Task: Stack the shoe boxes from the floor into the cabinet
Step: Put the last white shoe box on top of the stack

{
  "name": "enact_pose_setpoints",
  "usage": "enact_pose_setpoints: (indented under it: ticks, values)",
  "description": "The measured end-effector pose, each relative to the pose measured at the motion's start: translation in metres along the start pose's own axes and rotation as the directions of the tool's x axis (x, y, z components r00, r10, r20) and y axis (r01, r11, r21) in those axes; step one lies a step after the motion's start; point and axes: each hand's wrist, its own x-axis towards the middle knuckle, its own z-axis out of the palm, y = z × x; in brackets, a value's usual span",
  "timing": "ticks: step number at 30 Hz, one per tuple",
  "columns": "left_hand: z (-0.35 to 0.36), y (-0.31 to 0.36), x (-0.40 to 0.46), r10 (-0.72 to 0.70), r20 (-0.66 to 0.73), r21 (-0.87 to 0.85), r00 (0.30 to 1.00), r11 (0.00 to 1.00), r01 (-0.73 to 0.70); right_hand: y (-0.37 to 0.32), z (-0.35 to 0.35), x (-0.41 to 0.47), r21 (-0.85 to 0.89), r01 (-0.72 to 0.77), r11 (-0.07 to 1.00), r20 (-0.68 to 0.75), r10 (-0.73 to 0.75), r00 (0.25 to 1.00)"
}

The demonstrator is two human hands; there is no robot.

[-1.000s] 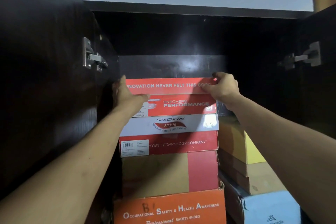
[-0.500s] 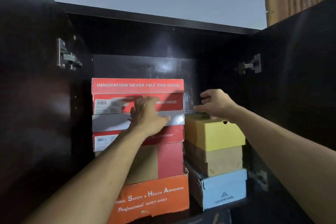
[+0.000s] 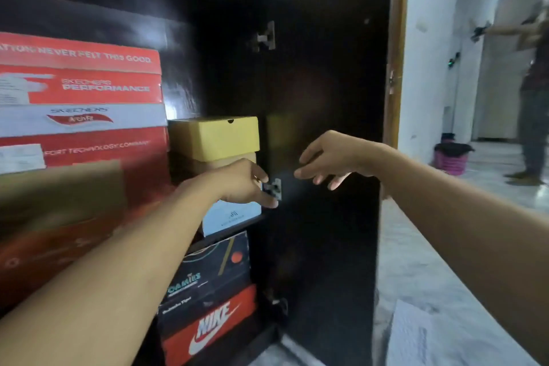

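Both hands empty, fingers loose: left hand (image 3: 243, 184) near the yellow box (image 3: 214, 137), right hand (image 3: 329, 160) before the open door (image 3: 326, 128). Boxes sit stacked in the cabinet (image 3: 225, 47). Next box: lift level, two-handed.

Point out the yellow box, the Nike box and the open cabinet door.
yellow box (image 3: 227, 140), head view, front face.
Nike box (image 3: 214, 327), head view, logo face.
cabinet door (image 3: 326, 83), head view, inner panel.

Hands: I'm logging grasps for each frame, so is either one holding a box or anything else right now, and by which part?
Nothing is held. The left hand and the right hand both hang with loose fingers in front of the open cabinet door, gripping no box.
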Motion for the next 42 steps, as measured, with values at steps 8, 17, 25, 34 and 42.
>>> enact_pose_setpoints:
  ticks: [8, 17, 25, 34, 42]
  values:
    - [0.177, 0.066, -0.011, 0.062, 0.362, -0.013, 0.930, 0.998, -0.061, 0.151, 0.024, -0.114, 0.019, -0.351, 0.936, 0.106, 0.348, 0.932]
    - [0.332, 0.100, -0.022, 0.055, 0.530, -0.053, 0.846, 0.998, -0.032, 0.282, 0.064, -0.196, 0.073, -0.610, 0.789, 0.179, 0.592, 0.786]
    - [0.456, 0.084, 0.020, 0.049, 0.571, -0.179, 0.820, 0.982, 0.066, 0.396, 0.143, -0.181, 0.041, -0.696, 0.717, 0.204, 0.676, 0.708]
    - [0.593, 0.055, 0.062, -0.038, 0.472, -0.205, 0.881, 0.967, 0.152, 0.505, 0.245, -0.146, -0.074, -0.600, 0.797, 0.165, 0.603, 0.780]
    - [0.639, 0.053, 0.056, -0.182, 0.394, -0.432, 0.901, 0.829, 0.356, 0.547, 0.295, -0.164, -0.003, -0.577, 0.817, -0.010, 0.577, 0.817]
